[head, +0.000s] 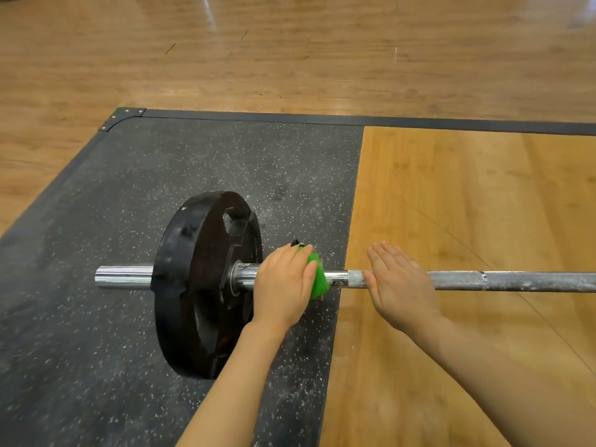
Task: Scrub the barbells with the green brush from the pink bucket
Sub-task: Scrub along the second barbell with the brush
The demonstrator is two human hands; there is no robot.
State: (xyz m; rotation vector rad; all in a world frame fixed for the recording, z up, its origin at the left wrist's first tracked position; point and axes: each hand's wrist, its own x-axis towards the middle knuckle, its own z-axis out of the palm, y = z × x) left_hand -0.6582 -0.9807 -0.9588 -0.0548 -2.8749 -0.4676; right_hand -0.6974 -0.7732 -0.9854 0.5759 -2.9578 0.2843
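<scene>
**Bar free to roll under the brush**

The left hand [283, 285] grips the green brush [317, 279], its fingers [300, 256] curled over the top, and presses it onto the barbell [516, 280] just inboard of the black weight plate [200, 279]. The right hand [400, 285] lies flat on the shaft just beside the brush, fingers straight and released, clasping nothing. The pink bucket is not in view.

Risks, as judgement:
- The bar lies on the floor on its round plate, with only a flat palm steadying it. A hard stroke across the shaft could roll it away or toward the person, and the brush would skid off.
- The flat hand sits close to the brush. A long stroke toward it could run the brush into the thumb side of that hand.
- The left knuckles are near the plate's inner face and collar; a stroke in that direction could bang them.
- White residue speckles the shaft and the black rubber mat [161, 175] below. Loosened dust will likely fall on the mat and the wooden platform panel [467, 195], and a wet brush could drip there and leave a slick spot.

Count: one barbell, its far end out of frame; one weight plate; one green brush; two hands; one rubber mat; one wooden panel.
</scene>
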